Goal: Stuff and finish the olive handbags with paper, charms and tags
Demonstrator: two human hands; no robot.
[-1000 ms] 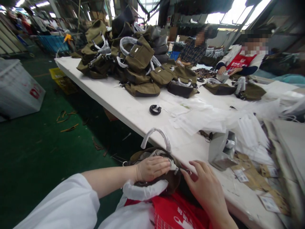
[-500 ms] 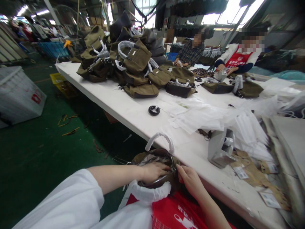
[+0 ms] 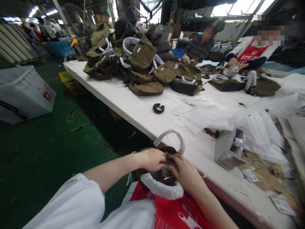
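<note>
An olive-brown handbag [image 3: 169, 149] rests against my front at the table edge, its zipped mouth facing up. White wrapping covers both handles: the far handle [image 3: 170, 132] arches up over the table, and the near handle [image 3: 162, 188] lies towards my red apron. My left hand [image 3: 152, 160] has its fingers curled at the mouth of the bag, closed on its inner edge. Opposite it, my right hand [image 3: 187, 170] grips the right side of the mouth, fingers bent over the rim. The fingertips of both hands are partly hidden inside the bag.
Similar bags [image 3: 143, 57] are heaped on the white table [image 3: 140, 109]. A coiled black strap [image 3: 158, 108], white sheets [image 3: 207, 116], a grey tape dispenser-like object [image 3: 230, 149] and brown tags [image 3: 260, 171] lie there too. Two people work across the table; a white bin [image 3: 26, 95] stands left.
My left hand has drawn back from deep inside the bag to its upper edge, fingers now curled. My right hand has moved from the outer rim over the opening, towards my left.
</note>
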